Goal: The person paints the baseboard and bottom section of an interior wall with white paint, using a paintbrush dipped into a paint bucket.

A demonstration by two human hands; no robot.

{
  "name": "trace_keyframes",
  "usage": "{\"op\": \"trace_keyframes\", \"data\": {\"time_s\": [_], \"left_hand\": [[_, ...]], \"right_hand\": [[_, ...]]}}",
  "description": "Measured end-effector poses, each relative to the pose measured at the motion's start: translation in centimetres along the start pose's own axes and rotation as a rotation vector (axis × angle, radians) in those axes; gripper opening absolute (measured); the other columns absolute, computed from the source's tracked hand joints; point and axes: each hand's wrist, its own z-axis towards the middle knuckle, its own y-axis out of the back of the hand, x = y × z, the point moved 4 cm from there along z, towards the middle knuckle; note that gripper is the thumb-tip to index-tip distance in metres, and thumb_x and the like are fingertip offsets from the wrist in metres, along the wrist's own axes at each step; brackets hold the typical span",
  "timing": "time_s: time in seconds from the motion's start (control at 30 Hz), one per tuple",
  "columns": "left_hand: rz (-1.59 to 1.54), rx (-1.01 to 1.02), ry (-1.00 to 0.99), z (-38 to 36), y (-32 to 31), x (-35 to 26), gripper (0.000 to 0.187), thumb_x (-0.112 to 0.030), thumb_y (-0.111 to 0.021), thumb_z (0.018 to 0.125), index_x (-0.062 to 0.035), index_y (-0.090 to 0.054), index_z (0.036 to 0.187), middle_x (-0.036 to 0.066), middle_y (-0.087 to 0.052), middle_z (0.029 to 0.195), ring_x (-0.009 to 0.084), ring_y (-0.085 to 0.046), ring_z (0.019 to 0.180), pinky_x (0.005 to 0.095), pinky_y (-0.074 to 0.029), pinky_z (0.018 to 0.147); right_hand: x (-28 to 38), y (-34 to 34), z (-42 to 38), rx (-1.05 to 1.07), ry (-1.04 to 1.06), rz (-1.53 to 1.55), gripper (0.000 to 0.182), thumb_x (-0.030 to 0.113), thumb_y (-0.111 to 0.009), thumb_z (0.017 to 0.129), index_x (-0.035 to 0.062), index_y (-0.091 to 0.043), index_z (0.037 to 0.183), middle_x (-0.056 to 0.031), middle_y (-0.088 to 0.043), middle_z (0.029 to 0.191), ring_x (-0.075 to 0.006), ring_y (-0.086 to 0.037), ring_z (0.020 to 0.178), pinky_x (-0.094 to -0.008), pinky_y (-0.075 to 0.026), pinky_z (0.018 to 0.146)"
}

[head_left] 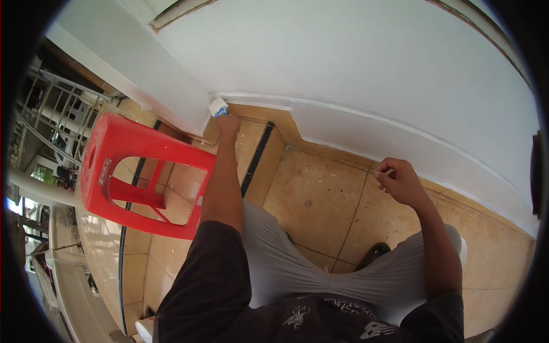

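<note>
My left hand [230,123] reaches forward, its fingers closed round a paintbrush [218,107] with white bristles and blue on its lower part. The bristles are right at the inner corner where the white wall [354,68] meets the white pillar [166,86], just above the tan base tiles [243,112]. Nearer the middle right, my right hand [398,180] hangs over the tiled floor [320,194], thumb and fingers curled together in a pinch. I cannot tell what, if anything, is between those fingertips.
A red plastic stool [146,171] lies on its side to the left, close beside my left forearm. A raised step with a dark edge strip [257,157] runs below the corner. Pale specks dot the floor tiles. Metal railings [60,114] stand at far left.
</note>
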Motion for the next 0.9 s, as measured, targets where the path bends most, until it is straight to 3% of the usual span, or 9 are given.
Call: {"op": "trace_keyframes", "data": {"time_s": [0.13,0.37,0.4,0.47,0.57,0.63,0.7,0.87,0.9], "left_hand": [[0.682,0.018,-0.5,0.3,-1.5,-1.1,0.02,-0.011,-0.056,0.089,-0.0037,-0.071,0.079,0.013,-0.07,0.077,0.0279,-0.068,0.069,0.0366,-0.05,0.058],[1.1,0.029,-0.863,-3.3,-1.1,-3.9,0.017,-0.014,-0.058,0.086,-0.0038,-0.07,0.078,0.014,-0.069,0.074,0.0267,-0.066,0.062,0.0361,-0.049,0.054],[0.737,0.126,-0.534,-3.5,-0.5,-4.5,0.018,-0.014,-0.058,0.085,-0.0027,-0.07,0.078,0.016,-0.069,0.075,0.0266,-0.066,0.063,0.0363,-0.05,0.054],[-0.029,0.13,0.075,-4.2,0.0,-4.2,0.02,-0.014,-0.057,0.085,-0.0004,-0.069,0.077,0.018,-0.069,0.075,0.0266,-0.066,0.063,0.0369,-0.05,0.054],[-0.015,0.113,0.069,-4.0,-0.9,-3.7,0.023,-0.015,-0.055,0.085,0.0029,-0.067,0.076,0.021,-0.067,0.074,0.0277,-0.068,0.066,0.0375,-0.051,0.056],[0.442,0.146,-0.369,-2.5,-2.2,-2.8,0.024,-0.016,-0.055,0.085,0.0034,-0.066,0.077,0.021,-0.067,0.073,0.0289,-0.069,0.069,0.0377,-0.052,0.057],[0.527,0.161,-0.478,-2.8,-2.4,-3.0,0.026,-0.017,-0.054,0.086,0.0036,-0.067,0.077,0.021,-0.067,0.074,0.0299,-0.069,0.072,0.0378,-0.052,0.059],[0.096,0.193,-0.062,-6.4,-1.5,-5.0,0.026,-0.016,-0.056,0.084,0.0064,-0.064,0.094,0.025,-0.065,0.082,0.0327,-0.067,0.075,0.0403,-0.052,0.061],[0.298,0.222,-0.234,-6.4,-1.8,-5.3,0.024,-0.015,-0.057,0.083,0.0056,-0.064,0.095,0.025,-0.065,0.083,0.0331,-0.067,0.077,0.0407,-0.052,0.063]], "right_hand": [[-0.2,0.3,0.1,-0.009,0.014,-0.021,0.017,0.013,-0.064,0.086,-0.0037,-0.062,0.086,-0.0089,-0.065,0.078,-0.0147,-0.066,0.062,-0.0274,-0.05,0.053],[0.5,0.4,-0.3,0.002,0.005,-0.024,0.016,0.013,-0.064,0.086,-0.0031,-0.063,0.087,-0.0088,-0.066,0.078,-0.0135,-0.064,0.06,-0.0274,-0.049,0.053],[0.6,0.4,-0.3,0.003,0.013,-0.027,0.016,0.013,-0.065,0.086,-0.0031,-0.063,0.086,-0.0088,-0.066,0.078,-0.0133,-0.064,0.059,-0.0275,-0.048,0.053],[0.7,0.3,-0.3,0.002,0.026,-0.031,0.016,0.012,-0.065,0.085,-0.003,-0.063,0.086,-0.0088,-0.066,0.078,-0.013,-0.063,0.059,-0.0277,-0.048,0.053],[0.8,0.3,-0.4,-0.003,0.034,-0.036,0.015,0.012,-0.065,0.085,-0.0029,-0.063,0.086,-0.0088,-0.066,0.078,-0.0129,-0.063,0.059,-0.028,-0.047,0.053],[0.9,0.3,-0.5,-0.004,0.032,-0.039,0.015,0.012,-0.065,0.085,-0.0027,-0.063,0.085,-0.0088,-0.066,0.078,-0.0128,-0.062,0.058,-0.0282,-0.047,0.053],[1.0,0.3,-0.6,-0.005,0.043,-0.043,0.015,0.012,-0.065,0.085,-0.0026,-0.063,0.085,-0.0088,-0.066,0.078,-0.0129,-0.062,0.058,-0.0283,-0.047,0.053],[0.8,0.3,-0.7,-0.004,0.056,-0.041,0.015,0.012,-0.065,0.085,-0.0026,-0.063,0.085,-0.0088,-0.066,0.078,-0.0128,-0.061,0.057,-0.0285,-0.047,0.053],[0.7,0.3,-0.7,-0.004,0.058,-0.043,0.015,0.012,-0.065,0.085,-0.0027,-0.063,0.085,-0.0089,-0.066,0.078,-0.0127,-0.06,0.057,-0.0285,-0.047,0.053]]}}
